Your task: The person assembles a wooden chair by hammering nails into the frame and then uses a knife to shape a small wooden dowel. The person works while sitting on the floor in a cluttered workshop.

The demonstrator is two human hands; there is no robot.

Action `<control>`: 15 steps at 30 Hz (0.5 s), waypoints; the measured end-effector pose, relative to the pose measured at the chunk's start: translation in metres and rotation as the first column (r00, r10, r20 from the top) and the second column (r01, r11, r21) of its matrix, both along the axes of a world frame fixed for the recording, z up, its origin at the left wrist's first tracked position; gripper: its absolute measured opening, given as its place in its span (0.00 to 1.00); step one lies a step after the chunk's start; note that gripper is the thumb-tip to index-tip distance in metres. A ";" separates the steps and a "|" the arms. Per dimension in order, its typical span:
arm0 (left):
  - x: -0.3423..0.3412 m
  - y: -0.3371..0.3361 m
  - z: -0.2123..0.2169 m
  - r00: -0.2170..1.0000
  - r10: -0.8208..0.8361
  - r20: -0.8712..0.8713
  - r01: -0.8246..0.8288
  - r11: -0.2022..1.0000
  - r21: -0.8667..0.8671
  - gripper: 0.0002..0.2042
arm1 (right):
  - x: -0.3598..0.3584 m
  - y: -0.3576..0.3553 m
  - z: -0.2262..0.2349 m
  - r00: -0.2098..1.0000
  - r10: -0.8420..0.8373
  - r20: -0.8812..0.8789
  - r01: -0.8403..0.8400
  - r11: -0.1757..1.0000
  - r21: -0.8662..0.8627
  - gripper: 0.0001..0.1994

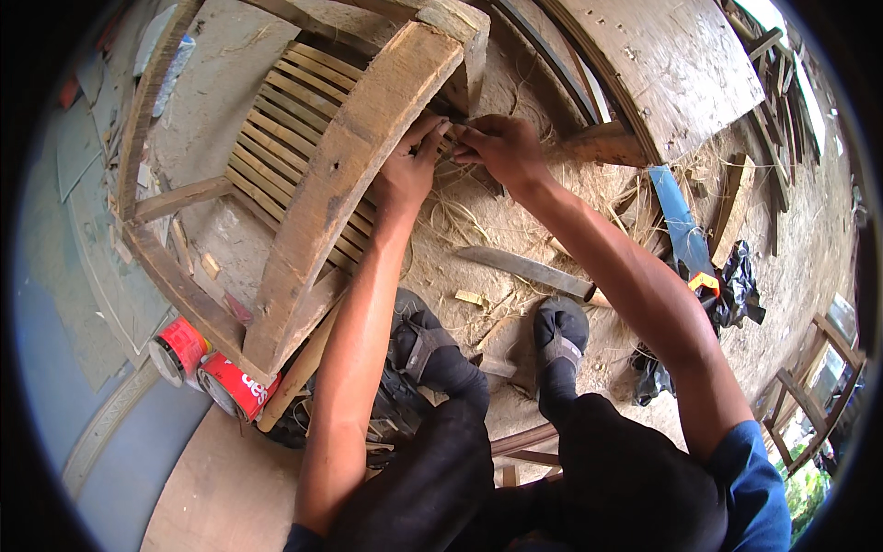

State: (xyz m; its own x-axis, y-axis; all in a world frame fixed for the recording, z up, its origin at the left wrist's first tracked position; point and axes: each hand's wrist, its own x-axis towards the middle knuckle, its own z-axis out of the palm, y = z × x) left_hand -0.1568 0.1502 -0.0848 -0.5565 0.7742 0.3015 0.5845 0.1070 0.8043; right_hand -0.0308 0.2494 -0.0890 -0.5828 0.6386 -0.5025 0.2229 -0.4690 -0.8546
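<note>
A wooden chair-like frame [336, 179] stands tilted in front of me on the left, with a panel of narrow bamboo slats [287, 124] set inside it. My left hand [409, 166] is closed in a pinch just beside the frame's thick plank, at the edge of the slats. Close to it, my right hand [501, 152] pinches too, fingertips nearly meeting those of the left. Whatever lies between the fingers is small and mostly hidden. Thin pale fibre strands [460, 216] lie loose on the ground below the hands.
A machete [526, 265] lies on the ground near my feet. Further right are a blue-bladed handsaw [678, 216], a black plastic bag [739, 285] and a wood offcut [732, 207]. Plywood [662, 69] leans at the upper right. Red cans [237, 385] stand beside the frame.
</note>
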 end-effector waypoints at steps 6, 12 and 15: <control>-0.002 0.002 -0.002 0.998 -0.040 -0.045 0.040 0.999 -0.012 0.07 | 0.000 0.001 -0.003 1.000 -0.006 0.022 0.005 1.000 0.012 0.12; -0.004 0.002 -0.006 0.999 -0.043 -0.017 0.043 0.999 -0.019 0.07 | 0.000 0.001 -0.003 1.000 -0.007 -0.015 0.007 1.000 0.009 0.13; -0.004 0.002 -0.007 0.999 -0.036 -0.039 0.035 0.999 -0.025 0.07 | 0.000 0.000 -0.001 1.000 -0.014 -0.005 0.014 1.000 0.009 0.13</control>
